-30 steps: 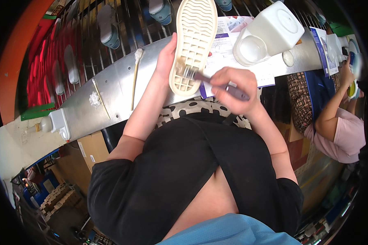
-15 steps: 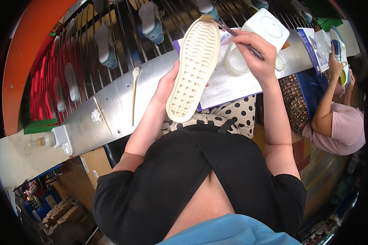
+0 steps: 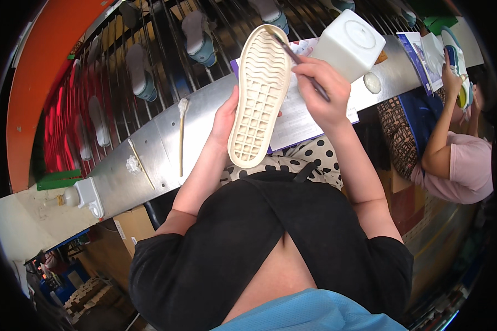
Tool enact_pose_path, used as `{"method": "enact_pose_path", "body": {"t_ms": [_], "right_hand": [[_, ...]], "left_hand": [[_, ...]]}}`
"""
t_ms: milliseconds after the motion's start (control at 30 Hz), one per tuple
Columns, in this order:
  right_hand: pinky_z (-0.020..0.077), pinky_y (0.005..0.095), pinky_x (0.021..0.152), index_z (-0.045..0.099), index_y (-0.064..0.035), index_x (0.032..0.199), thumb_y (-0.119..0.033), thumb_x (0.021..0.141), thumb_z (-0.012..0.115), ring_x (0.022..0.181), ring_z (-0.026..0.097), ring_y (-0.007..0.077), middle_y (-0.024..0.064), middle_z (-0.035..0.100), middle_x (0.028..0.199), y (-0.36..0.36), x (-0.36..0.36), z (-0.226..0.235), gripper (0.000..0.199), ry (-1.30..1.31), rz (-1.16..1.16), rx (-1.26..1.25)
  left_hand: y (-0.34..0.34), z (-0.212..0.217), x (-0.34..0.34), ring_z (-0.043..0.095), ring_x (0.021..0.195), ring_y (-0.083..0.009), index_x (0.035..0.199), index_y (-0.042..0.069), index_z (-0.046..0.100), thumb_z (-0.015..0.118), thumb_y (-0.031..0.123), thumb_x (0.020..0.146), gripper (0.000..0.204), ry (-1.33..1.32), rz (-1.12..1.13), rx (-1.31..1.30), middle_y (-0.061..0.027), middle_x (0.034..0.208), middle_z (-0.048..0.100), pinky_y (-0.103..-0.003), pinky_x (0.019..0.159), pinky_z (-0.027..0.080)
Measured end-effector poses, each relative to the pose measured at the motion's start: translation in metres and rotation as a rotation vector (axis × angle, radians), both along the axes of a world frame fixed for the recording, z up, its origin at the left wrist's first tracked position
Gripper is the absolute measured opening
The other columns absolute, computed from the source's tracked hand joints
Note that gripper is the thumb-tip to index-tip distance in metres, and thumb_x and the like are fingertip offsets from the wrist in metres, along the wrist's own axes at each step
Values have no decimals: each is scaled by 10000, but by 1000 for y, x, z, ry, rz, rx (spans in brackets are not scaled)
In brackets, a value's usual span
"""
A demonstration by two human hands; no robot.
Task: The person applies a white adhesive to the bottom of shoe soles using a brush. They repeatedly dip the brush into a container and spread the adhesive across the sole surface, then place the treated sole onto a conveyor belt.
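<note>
My left hand (image 3: 225,117) grips a cream shoe sole (image 3: 258,102) by its left edge, fingertips showing past its right side. The sole stands lengthwise before me, its inner face of wavy ribs and square cells toward me. Between the fingers of my right hand (image 3: 327,91) is a dark-handled brush (image 3: 299,59). Its bristles touch the sole's inside near the top rim. Behind the right hand stands a white square plastic container (image 3: 349,44). Papers with a purple edge (image 3: 298,126) lie under the sole and right hand.
On the metal ledge (image 3: 149,129) lie two cotton-tipped sticks, one longer (image 3: 182,138) and one shorter (image 3: 141,165), and a white wad (image 3: 132,164). Beyond it, a bar rack carries several shoe uppers (image 3: 199,38). At right, a co-worker in a pink top (image 3: 458,168) holds a shoe.
My right hand has moved left and slightly down, bringing the brush from the sole's top outer edge to inside its rim. The sole is tilted a little differently.
</note>
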State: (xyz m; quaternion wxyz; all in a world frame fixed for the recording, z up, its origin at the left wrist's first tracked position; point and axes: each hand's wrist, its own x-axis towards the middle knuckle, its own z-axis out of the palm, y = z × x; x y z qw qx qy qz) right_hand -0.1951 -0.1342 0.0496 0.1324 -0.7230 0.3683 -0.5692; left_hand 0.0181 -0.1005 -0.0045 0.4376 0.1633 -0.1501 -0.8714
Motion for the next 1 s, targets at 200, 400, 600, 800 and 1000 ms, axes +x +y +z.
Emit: {"method": "enact_pose_path", "body": {"t_ms": [200,400,600,800,1000], "right_hand": [[559,275,692,709,20,937,71,827,668,805,704,174,131,733,1002,17,5,-3,128,-385,452,586],[562,311,811,709,18,913,80,823,659,890,717,219,141,736,1004,38,13,-8,121,-134,462,426],[559,323,777,714,-7,917,83,775,660,868,717,232,143,737,973,55,24,-9,177,-37,436,395],[560,305,753,723,31,850,95,750,630,876,716,216,176,734,1067,60,13,-5,152,-111,604,628],[540,294,749,712,11,841,112,716,645,852,705,207,132,730,967,34,13,6,174,60,921,625]], "left_hand": [[-4,-10,4,683,1078,-403,1468,18,427,265,519,1074,658,-8,18,9,-244,1286,627,-490,770,642],[-11,-17,13,660,1116,-408,1464,1,425,278,509,1073,658,83,186,178,-253,1312,609,-517,904,593],[-24,-15,22,661,1092,-434,1481,5,408,246,528,1070,685,59,209,-58,-299,1276,609,-518,884,591],[-38,-15,45,601,1186,-452,1520,37,374,240,512,1075,665,184,116,-182,-260,1401,544,-577,874,580],[-43,1,59,592,1212,-466,1532,23,348,222,534,1069,701,66,60,-214,-250,1440,519,-551,910,583]]}}
